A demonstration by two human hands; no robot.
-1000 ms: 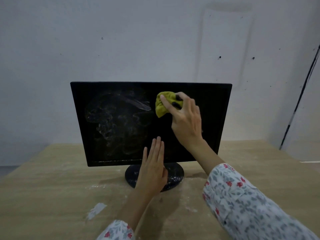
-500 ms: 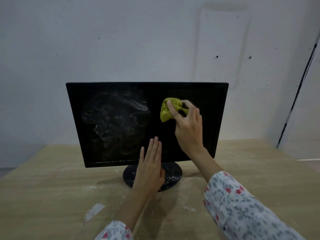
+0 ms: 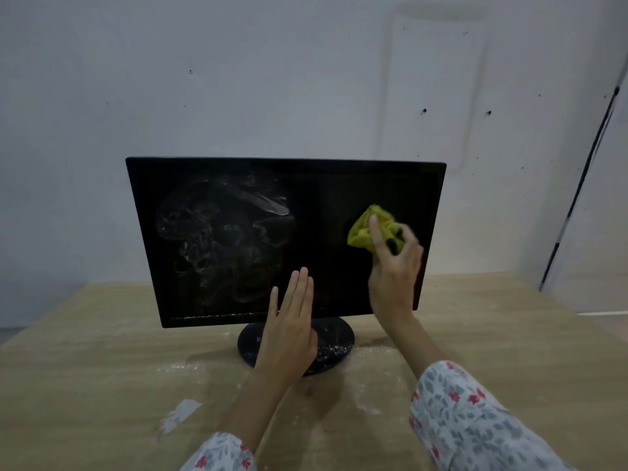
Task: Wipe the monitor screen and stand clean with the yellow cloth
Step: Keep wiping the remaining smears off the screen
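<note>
**Cloth on the right half, dust still on the left**

While the right hand (image 3: 394, 266) grips the bunched yellow cloth (image 3: 365, 229) against the right part of the monitor screen (image 3: 326, 260), the left hand (image 3: 289, 331) is held flat with straight fingers in front of the lower bezel, probably to steady the monitor. White smears cover the left half. The stand (image 3: 334, 348) carries white specks, and so does the table (image 3: 102, 368).

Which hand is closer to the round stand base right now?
Left. The left hand is raised flat right in front of the stand base, overlapping it in view. The right hand is up on the screen's right side, gripping the yellow cloth, well above the base.
</note>
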